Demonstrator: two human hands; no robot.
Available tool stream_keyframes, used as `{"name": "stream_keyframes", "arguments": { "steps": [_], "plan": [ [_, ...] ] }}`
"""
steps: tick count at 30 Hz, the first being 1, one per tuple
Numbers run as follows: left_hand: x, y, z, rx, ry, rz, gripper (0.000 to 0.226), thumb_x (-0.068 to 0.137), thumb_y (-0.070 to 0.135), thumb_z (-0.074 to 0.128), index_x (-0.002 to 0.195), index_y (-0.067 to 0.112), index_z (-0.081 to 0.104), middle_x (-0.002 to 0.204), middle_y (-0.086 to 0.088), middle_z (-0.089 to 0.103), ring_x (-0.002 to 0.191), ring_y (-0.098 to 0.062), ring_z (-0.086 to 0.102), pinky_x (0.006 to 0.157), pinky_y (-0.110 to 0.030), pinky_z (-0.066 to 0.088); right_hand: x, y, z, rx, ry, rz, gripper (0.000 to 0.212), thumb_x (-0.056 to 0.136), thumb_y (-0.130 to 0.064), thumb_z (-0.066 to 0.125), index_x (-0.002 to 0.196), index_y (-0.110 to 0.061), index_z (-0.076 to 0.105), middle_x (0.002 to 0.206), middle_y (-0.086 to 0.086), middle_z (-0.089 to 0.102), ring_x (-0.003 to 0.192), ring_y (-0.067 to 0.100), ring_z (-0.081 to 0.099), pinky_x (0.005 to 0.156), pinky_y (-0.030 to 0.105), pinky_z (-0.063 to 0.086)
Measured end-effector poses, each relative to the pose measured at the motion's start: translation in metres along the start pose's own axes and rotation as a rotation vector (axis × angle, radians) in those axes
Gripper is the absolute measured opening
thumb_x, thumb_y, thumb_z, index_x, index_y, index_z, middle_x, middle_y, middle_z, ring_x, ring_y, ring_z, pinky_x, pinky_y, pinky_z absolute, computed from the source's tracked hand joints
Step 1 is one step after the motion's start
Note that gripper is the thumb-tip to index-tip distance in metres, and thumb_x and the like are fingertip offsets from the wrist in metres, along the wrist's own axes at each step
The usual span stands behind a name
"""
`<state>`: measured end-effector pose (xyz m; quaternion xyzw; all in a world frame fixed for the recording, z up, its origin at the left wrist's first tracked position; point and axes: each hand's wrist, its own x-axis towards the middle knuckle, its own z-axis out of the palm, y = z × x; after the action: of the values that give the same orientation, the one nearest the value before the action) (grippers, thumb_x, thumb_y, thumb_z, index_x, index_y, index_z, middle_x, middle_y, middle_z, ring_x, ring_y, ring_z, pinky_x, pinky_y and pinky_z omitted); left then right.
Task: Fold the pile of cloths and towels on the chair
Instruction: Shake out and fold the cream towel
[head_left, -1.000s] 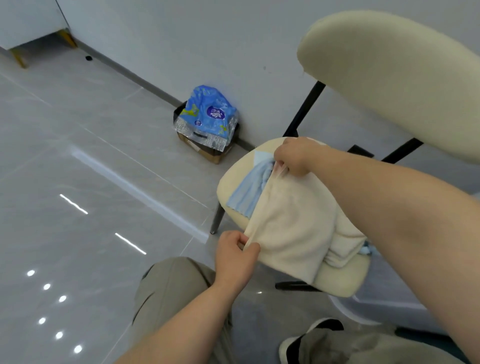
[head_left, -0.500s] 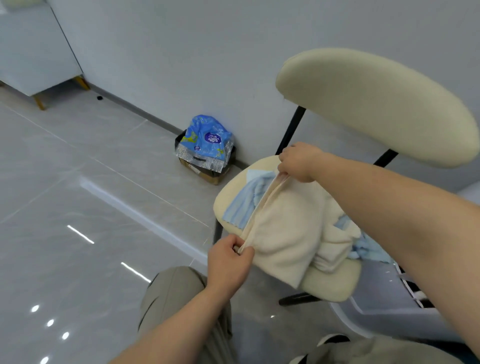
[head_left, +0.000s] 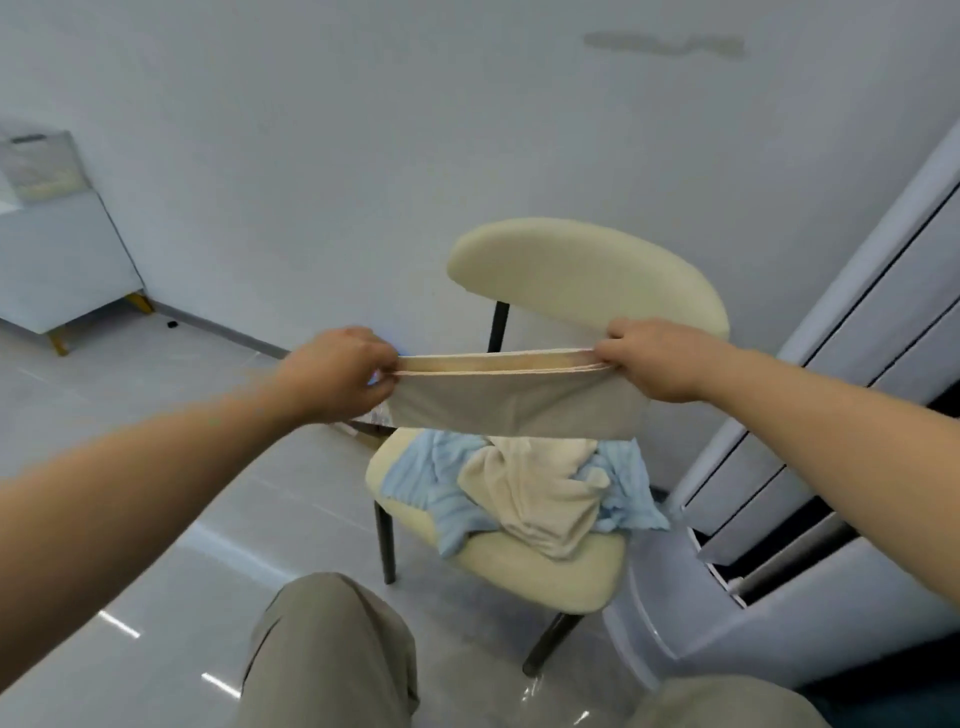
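Screening chair (head_left: 540, 571), stretched towel (head_left: 514, 408), appliance (head_left: 779, 613) beside

A towel (head_left: 514, 402) hangs stretched in the air between the left grip (head_left: 343, 374) at its left end and the right grip (head_left: 657, 358) at its right end, each pinching the top edge. Behind it is the backrest (head_left: 582, 270) of the chair (head_left: 540, 571). Below it, on the seat, lies the pile: a crumpled towel (head_left: 535, 499) on top in the middle, over a ribbed cloth (head_left: 441, 483) that spreads out to both sides and past the seat's right edge. A standing air conditioner (head_left: 769, 613) is just right of the chair. A cabinet (head_left: 62, 270) stands far left, against the wall. The person's knee (head_left: 332, 649) is in front of the chair.
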<state>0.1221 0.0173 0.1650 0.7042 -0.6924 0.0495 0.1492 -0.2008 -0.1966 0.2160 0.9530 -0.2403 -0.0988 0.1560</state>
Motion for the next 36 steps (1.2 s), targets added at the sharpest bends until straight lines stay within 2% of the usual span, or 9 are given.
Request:
{"name": "stream_keyframes", "arguments": {
  "steps": [3, 7, 11, 15, 19, 29, 31, 34, 36],
  "plan": [
    [0.020, 0.004, -0.022, 0.104, -0.054, 0.032, 0.013, 0.095, 0.026, 0.058, 0.091, 0.020, 0.069, 0.084, 0.002, 0.062, 0.093, -0.022, 0.057, 0.078, -0.036, 0.048, -0.027, 0.000, -0.008, 0.147, -0.022, 0.049, 0.013, 0.098, -0.018, 0.052, 0.105, -0.017, 0.062, 0.101, 0.004, 0.055, 0.095, 0.029, 0.057, 0.077, 0.037, 0.045],
    [0.038, 0.015, -0.036, 0.190, -0.113, 0.050, 0.018, 0.098, 0.029, 0.053, 0.095, 0.019, 0.068, 0.089, 0.002, 0.060, 0.100, -0.022, 0.056, 0.085, -0.037, 0.047, -0.054, 0.001, -0.016, 0.203, -0.067, 0.115, 0.011, 0.096, -0.025, 0.056, 0.092, -0.018, 0.064, 0.089, 0.001, 0.063, 0.087, 0.024, 0.059, 0.075, 0.036, 0.047],
    [0.044, 0.025, -0.040, 0.277, -0.207, 0.053, 0.021, 0.099, 0.031, 0.050, 0.097, 0.018, 0.067, 0.098, 0.000, 0.063, 0.102, -0.022, 0.057, 0.088, -0.038, 0.048, -0.076, 0.007, -0.018, 0.283, -0.101, 0.137, 0.023, 0.101, -0.038, 0.051, 0.082, -0.026, 0.053, 0.074, -0.009, 0.053, 0.070, 0.012, 0.050, 0.066, 0.032, 0.041],
    [0.045, 0.033, -0.040, 0.298, -0.277, 0.040, 0.018, 0.097, 0.029, 0.053, 0.103, 0.021, 0.068, 0.101, 0.001, 0.063, 0.103, -0.022, 0.057, 0.089, -0.039, 0.049, -0.087, 0.007, -0.016, 0.283, -0.101, 0.142, 0.030, 0.103, -0.041, 0.045, 0.082, -0.020, 0.052, 0.079, -0.003, 0.056, 0.073, 0.017, 0.053, 0.066, 0.032, 0.040],
    [0.046, 0.040, -0.044, 0.347, -0.318, 0.055, 0.018, 0.096, 0.031, 0.055, 0.101, 0.022, 0.070, 0.101, 0.002, 0.064, 0.102, -0.021, 0.057, 0.088, -0.037, 0.049, -0.095, 0.005, -0.013, 0.211, -0.138, 0.120, 0.028, 0.104, -0.041, 0.043, 0.081, -0.025, 0.043, 0.083, -0.004, 0.053, 0.070, 0.012, 0.050, 0.065, 0.032, 0.040],
    [0.047, 0.052, -0.049, 0.409, -0.357, 0.108, 0.019, 0.087, 0.032, 0.055, 0.087, 0.021, 0.070, 0.086, 0.003, 0.063, 0.083, -0.017, 0.054, 0.076, -0.035, 0.053, -0.111, 0.006, -0.006, 0.317, -0.113, 0.135, 0.020, 0.101, -0.038, 0.050, 0.095, -0.026, 0.035, 0.085, -0.002, 0.056, 0.074, 0.017, 0.054, 0.069, 0.039, 0.050],
    [0.048, 0.054, -0.049, 0.369, -0.335, 0.070, 0.012, 0.080, 0.033, 0.059, 0.078, 0.021, 0.062, 0.078, 0.004, 0.059, 0.079, -0.017, 0.052, 0.071, -0.036, 0.053, -0.111, 0.008, -0.007, 0.332, -0.113, 0.151, 0.016, 0.101, -0.037, 0.050, 0.105, -0.027, 0.037, 0.089, -0.003, 0.057, 0.078, 0.018, 0.056, 0.075, 0.042, 0.052],
    [0.048, 0.060, -0.047, 0.290, -0.270, 0.055, 0.015, 0.076, 0.028, 0.064, 0.076, 0.018, 0.053, 0.073, 0.004, 0.055, 0.075, -0.019, 0.052, 0.063, -0.034, 0.048, -0.113, 0.012, -0.007, 0.373, -0.121, 0.181, 0.035, 0.102, -0.034, 0.051, 0.132, -0.027, 0.035, 0.089, -0.014, 0.048, 0.088, 0.018, 0.055, 0.079, 0.035, 0.046],
    [0.049, 0.065, -0.046, 0.200, -0.240, 0.049, 0.016, 0.074, 0.023, 0.066, 0.081, 0.018, 0.053, 0.072, 0.006, 0.055, 0.075, -0.019, 0.052, 0.061, -0.032, 0.044, -0.113, 0.014, -0.007, 0.353, -0.170, 0.193, 0.032, 0.100, -0.031, 0.054, 0.130, -0.028, 0.045, 0.097, -0.013, 0.052, 0.095, 0.018, 0.056, 0.082, 0.033, 0.046]
  ]
}}
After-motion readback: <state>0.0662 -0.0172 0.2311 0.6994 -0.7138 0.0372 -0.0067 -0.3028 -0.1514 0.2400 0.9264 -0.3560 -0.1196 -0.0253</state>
